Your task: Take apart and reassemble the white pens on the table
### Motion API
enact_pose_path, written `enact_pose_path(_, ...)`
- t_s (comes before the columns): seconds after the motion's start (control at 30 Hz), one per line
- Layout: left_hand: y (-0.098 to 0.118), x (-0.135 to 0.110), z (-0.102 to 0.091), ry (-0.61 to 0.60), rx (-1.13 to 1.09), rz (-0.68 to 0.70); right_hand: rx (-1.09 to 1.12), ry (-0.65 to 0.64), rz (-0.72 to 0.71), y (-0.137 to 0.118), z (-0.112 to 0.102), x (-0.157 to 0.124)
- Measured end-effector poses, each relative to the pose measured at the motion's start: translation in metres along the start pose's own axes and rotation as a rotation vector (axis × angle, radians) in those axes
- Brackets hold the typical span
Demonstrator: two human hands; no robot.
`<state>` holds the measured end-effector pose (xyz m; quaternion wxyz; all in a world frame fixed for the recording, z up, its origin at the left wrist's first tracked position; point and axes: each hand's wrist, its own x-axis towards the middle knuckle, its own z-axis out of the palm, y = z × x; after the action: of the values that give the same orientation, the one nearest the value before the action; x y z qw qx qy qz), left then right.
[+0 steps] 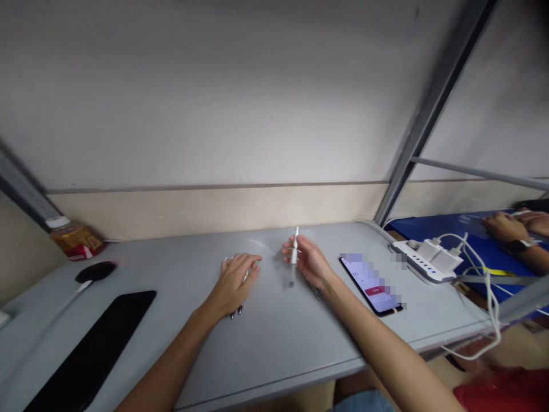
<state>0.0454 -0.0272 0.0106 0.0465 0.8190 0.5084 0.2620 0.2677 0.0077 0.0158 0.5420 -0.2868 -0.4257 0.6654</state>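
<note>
My right hand [309,261] hovers just above the grey table [274,337] and pinches a white pen [294,249] that stands nearly upright. My left hand [235,281] lies palm down on the table, its fingers curled loosely over several pens [235,312] whose dark tips stick out near the wrist. The two hands are a short gap apart at the table's middle.
A lit phone [372,284] lies right of my right hand. A white power strip [424,261] with chargers and cables sits at the right edge. A black keyboard [92,349], a black mouse [95,271] and a bottle [76,237] are at left. Another person's hands [514,226] rest on a blue table.
</note>
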Motion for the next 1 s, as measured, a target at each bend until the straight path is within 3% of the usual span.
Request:
enact_pose_path(0.1,-0.012,0.001,-0.001,0.082,0.14,-0.124,0.212,0.01,0.057,-0.005,-0.009,0.003)
enact_pose_path(0.2,-0.022,0.0,0.0,0.078,0.267,-0.199,0.283,-0.021,0.028,-0.008,-0.017,0.004)
enact_pose_path(0.47,-0.017,-0.003,0.006,0.012,0.236,-0.164,0.24,-0.03,-0.007,-0.011,-0.017,0.003)
enact_pose_path(0.8,-0.015,-0.003,0.01,0.013,0.258,-0.138,0.193,-0.03,0.018,-0.01,-0.015,0.003)
enact_pose_path(1.0,-0.013,-0.004,0.01,0.005,0.269,-0.115,0.082,-0.101,0.078,-0.01,-0.013,0.001)
